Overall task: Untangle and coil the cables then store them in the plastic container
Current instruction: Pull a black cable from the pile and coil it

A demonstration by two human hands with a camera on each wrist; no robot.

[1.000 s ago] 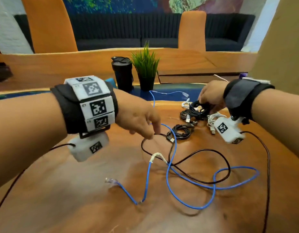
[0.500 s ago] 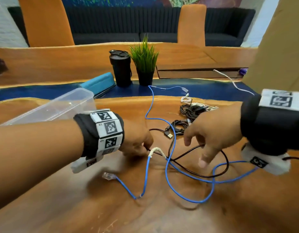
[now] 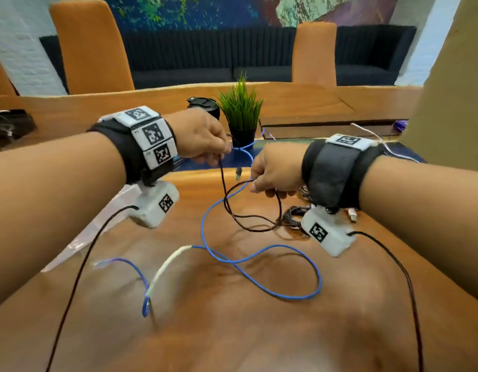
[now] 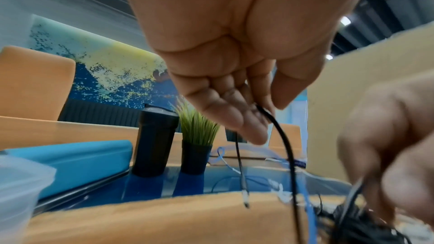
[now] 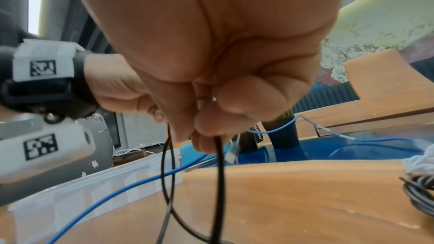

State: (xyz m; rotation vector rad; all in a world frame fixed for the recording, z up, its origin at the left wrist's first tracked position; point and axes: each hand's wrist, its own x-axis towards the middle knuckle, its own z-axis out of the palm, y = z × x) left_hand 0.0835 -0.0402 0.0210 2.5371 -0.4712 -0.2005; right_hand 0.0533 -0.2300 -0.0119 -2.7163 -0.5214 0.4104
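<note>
Nearest the viewer, the blue cable (image 3: 262, 269) lies in loose loops on the wooden table (image 3: 232, 339). One stretch of it is wrapped in white, and its clear plug sits off to the left, blurred. A strand of it rises from the loops toward the hands and runs on toward the far edge.

Above the loops, both hands hold the black cable (image 3: 252, 210) off the table. It hangs between them in a slack loop that crosses itself and dips low over the wood. The left hand (image 3: 203, 140) pinches it between thumb and fingertips, with a short plug end dangling below. The right hand (image 3: 275, 167) is curled round the other part. Its wrist view shows the cord coming out under the bent fingers.

The container (image 3: 98, 232) is clear plastic. It stands left of the cables, mostly hidden under the left forearm. Bundled dark cables (image 3: 292, 217) lie behind the right wrist, partly covered.

Farther back stand a potted plant (image 3: 241, 114) and a black cup (image 3: 205, 107), half hidden by the left hand.
</note>
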